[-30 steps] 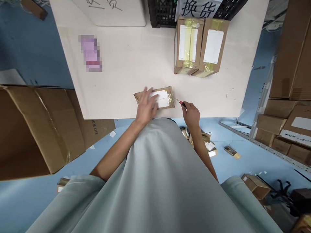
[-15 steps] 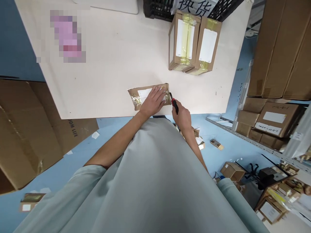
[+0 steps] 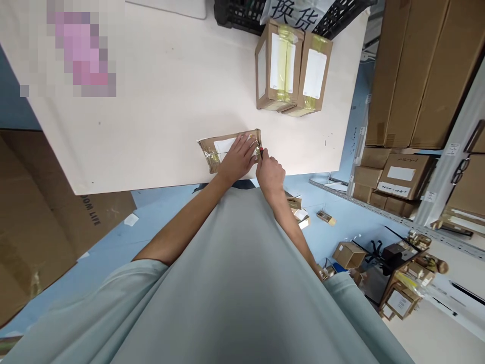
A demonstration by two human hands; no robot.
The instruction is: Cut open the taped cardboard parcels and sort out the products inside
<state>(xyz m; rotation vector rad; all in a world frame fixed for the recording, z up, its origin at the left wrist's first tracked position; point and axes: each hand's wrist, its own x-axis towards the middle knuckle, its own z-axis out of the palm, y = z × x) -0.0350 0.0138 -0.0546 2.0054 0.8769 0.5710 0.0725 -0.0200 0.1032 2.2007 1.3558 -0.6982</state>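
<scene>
A small flat cardboard package (image 3: 208,150) with a white label and shiny clear tape lies near the front edge of the table. My left hand (image 3: 238,157) rests flat on its right half, fingers stretched out and pressing it down. My right hand (image 3: 270,174) is closed around a red and black utility knife (image 3: 261,150) at the package's right end. Only a little of the knife shows; the fingers hide the rest, and whether its blade touches the tape I cannot tell.
Two taped cardboard boxes (image 3: 281,76) with white labels stand on the white table (image 3: 151,111), before a black plastic crate (image 3: 238,14). A blurred pink item (image 3: 81,48) lies at the far left. A large carton (image 3: 38,212) is at the left; shelves with boxes (image 3: 401,174) line the right.
My right hand has moved left with the utility knife, from beside the package to its right end. My left hand stays flat on the package. The view has shifted slightly.
</scene>
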